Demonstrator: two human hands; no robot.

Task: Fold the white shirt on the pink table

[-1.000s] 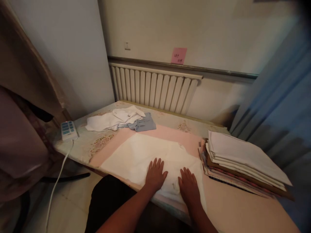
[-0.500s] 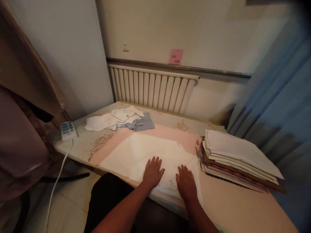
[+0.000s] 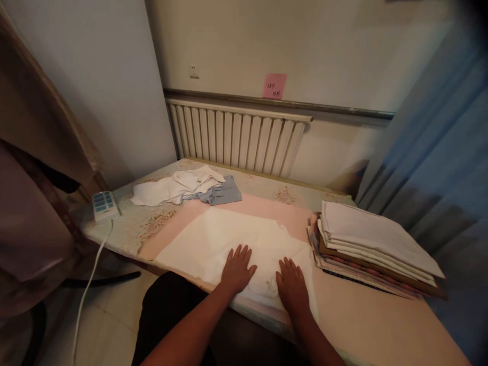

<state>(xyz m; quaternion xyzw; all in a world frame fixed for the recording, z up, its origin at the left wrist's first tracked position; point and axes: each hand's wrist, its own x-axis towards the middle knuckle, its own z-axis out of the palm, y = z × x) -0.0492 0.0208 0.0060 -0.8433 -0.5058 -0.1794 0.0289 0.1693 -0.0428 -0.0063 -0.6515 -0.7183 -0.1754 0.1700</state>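
A white garment [image 3: 217,234] lies spread over a pink cloth [image 3: 358,310] on the table, with some wrinkles around the hands. My left hand [image 3: 238,269] rests flat on it, fingers stretched out and a little apart. To the right, my right hand [image 3: 293,287] also lies palm down on the white fabric near its right edge, fingers extended. Neither hand grips anything. A small mark or detail shows on the cloth between the hands, too small to make out.
At right stands a stack of folded fabrics [image 3: 373,244]. Crumpled white cloth [image 3: 179,185] and a blue-grey garment [image 3: 226,190] lie at the back left. A power strip [image 3: 104,206] with a white cord sits on the table's left corner. Behind are a radiator [image 3: 236,137] and blue curtain [image 3: 430,168].
The view has shifted very slightly. Both hands stay flat on the white garment, the left one moved barely, if at all.
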